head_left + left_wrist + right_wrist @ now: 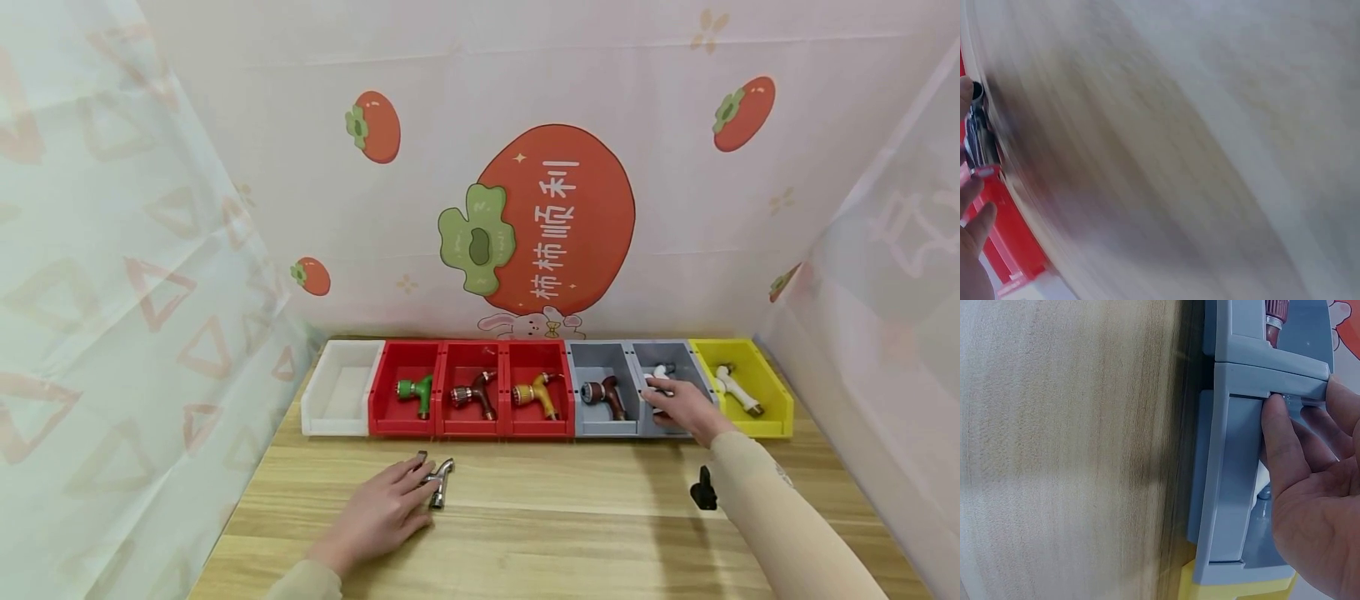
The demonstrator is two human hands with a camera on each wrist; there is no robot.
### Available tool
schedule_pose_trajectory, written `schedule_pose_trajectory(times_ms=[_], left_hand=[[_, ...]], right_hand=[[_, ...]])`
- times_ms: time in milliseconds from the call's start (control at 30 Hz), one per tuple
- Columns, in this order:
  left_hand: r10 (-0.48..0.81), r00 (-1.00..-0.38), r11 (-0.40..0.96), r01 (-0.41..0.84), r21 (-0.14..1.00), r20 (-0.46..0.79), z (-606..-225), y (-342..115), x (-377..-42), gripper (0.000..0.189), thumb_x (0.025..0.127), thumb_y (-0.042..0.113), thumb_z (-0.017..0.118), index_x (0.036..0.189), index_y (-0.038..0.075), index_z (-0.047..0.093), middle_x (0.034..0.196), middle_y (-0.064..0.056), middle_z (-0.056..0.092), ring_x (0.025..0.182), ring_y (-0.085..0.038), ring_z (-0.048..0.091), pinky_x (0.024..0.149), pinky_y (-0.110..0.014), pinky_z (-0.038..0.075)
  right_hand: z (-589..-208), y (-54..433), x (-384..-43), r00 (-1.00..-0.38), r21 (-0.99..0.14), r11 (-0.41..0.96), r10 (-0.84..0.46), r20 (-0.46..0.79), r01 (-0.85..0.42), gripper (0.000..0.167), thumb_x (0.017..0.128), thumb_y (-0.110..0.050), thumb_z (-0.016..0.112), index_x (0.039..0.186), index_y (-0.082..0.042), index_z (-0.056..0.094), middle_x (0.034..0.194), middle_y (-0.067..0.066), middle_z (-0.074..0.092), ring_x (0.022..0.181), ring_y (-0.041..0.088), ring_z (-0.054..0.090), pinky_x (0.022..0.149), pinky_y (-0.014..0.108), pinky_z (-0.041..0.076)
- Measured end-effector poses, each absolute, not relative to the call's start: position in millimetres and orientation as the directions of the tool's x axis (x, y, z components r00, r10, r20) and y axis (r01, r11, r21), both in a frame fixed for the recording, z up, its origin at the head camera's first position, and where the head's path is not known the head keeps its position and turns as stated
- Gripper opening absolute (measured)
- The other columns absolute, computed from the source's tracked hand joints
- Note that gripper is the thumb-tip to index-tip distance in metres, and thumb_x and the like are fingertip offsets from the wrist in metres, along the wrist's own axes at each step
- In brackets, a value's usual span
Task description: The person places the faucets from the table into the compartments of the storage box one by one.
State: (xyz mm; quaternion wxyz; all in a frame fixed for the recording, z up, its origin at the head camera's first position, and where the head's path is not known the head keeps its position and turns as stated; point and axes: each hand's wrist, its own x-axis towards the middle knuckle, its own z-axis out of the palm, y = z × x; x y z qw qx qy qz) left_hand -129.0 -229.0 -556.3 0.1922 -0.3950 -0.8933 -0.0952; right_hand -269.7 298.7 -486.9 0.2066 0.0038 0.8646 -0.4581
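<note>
My left hand (386,508) is low over the table, its fingers loosely extended at a chrome tap (441,485). In the left wrist view, the fingertips lie along one side of the chrome tap (984,142). My right hand (684,407) reaches into the right grey bin (1238,481), where a white tap (662,372) lies partly hidden under the fingers. The right wrist view shows its fingers spread beside the bin's front wall and divider, with a bit of the white tap (1262,481) visible below the palm.
A row of bins lines the back: white bin (337,427), red bins holding green (424,395), brown (480,395) and yellow (542,397) taps, left grey bin with brown tap (611,398), yellow bin (780,408) with white tap (738,390). A black piece (703,492) stands near the right sleeve.
</note>
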Motion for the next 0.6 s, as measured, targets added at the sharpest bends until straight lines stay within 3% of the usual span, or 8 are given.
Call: schedule_pose_trajectory(times_ms=[200, 600], left_hand=[[0.651, -0.676, 0.713, 0.701, 0.027, 0.347, -560, -216, -133, 0.062, 0.083, 0.048, 0.082, 0.134, 0.015, 0.069, 0.140, -0.012, 0.063, 0.129, -0.040, 0.058, 0.103, -0.053, 0.052], [0.668, -0.669, 0.709, 0.705, -0.006, 0.327, -553, -207, -136, 0.036, 0.085, 0.029, 0.083, 0.118, 0.018, 0.073, 0.131, -0.016, 0.069, 0.118, -0.038, 0.066, 0.094, -0.045, 0.059]], right_hand=[[-487, 298, -269, -0.914, -0.793, 0.576, -0.183, -0.362, 0.199, 0.072, 0.107, -0.040, 0.053, 0.161, -0.002, 0.024, 0.158, 0.037, 0.026, 0.132, 0.046, 0.052, 0.100, 0.046, 0.055], [-484, 298, -269, -0.910, -0.792, 0.575, -0.184, -0.371, 0.206, 0.072, 0.108, -0.040, 0.051, 0.162, -0.001, 0.023, 0.159, 0.035, 0.027, 0.135, 0.047, 0.049, 0.101, 0.047, 0.055]])
